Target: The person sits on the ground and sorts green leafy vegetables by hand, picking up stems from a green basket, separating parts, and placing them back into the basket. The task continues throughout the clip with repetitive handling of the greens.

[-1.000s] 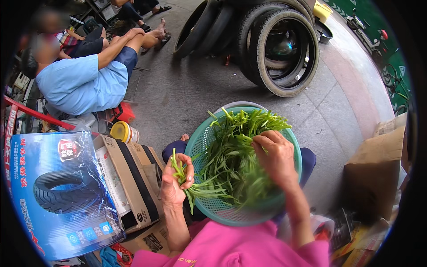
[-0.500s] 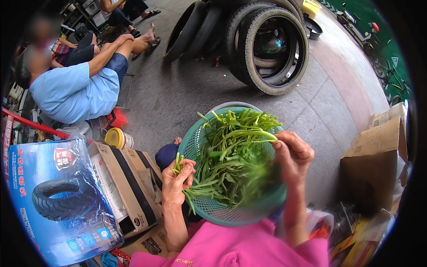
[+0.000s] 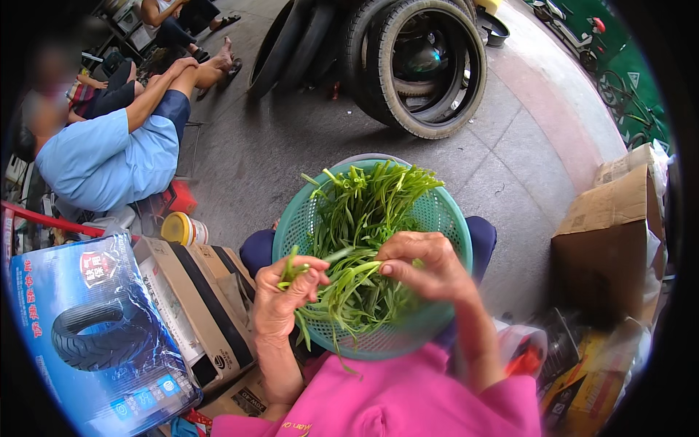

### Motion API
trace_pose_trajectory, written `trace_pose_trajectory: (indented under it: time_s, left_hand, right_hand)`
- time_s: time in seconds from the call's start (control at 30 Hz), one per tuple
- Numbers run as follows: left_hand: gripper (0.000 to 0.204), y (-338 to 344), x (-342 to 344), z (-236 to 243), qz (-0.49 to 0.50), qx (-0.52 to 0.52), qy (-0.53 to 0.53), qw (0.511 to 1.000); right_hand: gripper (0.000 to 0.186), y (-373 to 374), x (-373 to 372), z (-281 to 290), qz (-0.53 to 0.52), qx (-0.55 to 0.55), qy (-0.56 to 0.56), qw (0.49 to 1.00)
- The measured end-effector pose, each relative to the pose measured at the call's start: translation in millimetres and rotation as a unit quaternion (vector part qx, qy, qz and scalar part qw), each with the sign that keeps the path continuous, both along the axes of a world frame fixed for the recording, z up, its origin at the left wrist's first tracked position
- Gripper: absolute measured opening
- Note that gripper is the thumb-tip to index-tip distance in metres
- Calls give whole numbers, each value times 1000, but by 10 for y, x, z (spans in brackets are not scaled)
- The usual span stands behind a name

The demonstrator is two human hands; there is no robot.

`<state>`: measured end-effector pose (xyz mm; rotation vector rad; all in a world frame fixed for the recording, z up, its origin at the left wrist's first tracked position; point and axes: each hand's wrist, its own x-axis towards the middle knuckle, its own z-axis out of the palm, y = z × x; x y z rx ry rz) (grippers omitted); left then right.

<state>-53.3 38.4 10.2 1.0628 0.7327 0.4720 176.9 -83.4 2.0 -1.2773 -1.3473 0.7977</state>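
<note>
A green perforated plastic basket (image 3: 288,233) rests over my lap, holding a heap of leafy green vegetable stems (image 3: 364,200). At the basket's left side, my left hand (image 3: 284,295) is closed around a small bunch of stems, with cut ends poking up above the fingers and leaves trailing below. My right hand (image 3: 422,266) pinches a pale green stem between thumb and fingers over the basket's middle. That stem stretches toward my left hand, and its leaves hang over the pile. Part of the heap is hidden behind my right hand.
Several tyres (image 3: 429,131) stand ahead on the paved floor. A blue box with a tyre picture (image 3: 102,335) and cardboard cartons (image 3: 196,298) crowd the left; a brown carton (image 3: 604,247) stands right. A person in light blue (image 3: 116,153) sits at the left, others behind.
My right hand has come from the basket's right rim inward, close to my left hand, bringing the pinched stem along. My left hand keeps its bunch. The whole view has shifted slightly.
</note>
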Motion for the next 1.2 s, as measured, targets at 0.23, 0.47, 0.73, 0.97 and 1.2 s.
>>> trace_pose_trajectory:
  time_s: [0.23, 0.47, 0.73, 0.97, 1.2]
  left_hand:
    - [19, -198, 211, -155, -3, 57, 23, 998]
    - [18, -304, 250, -185, 17, 182, 69, 981]
    - [14, -298, 255, -185, -7, 133, 76, 988]
    - [15, -212, 333, -201, 29, -64, -19, 997]
    - [14, -15, 265, -152, 44, -126, -67, 989]
  right_hand:
    - [37, 29, -329, -99, -127, -148, 308, 931]
    - [46, 19, -357, -162, -133, -198, 403, 884]
    - [67, -12, -217, 19, -84, -141, 2, 987]
    - [66, 117, -147, 185, -77, 63, -392, 915]
    - [60, 386, -65, 174, -87, 191, -458, 864]
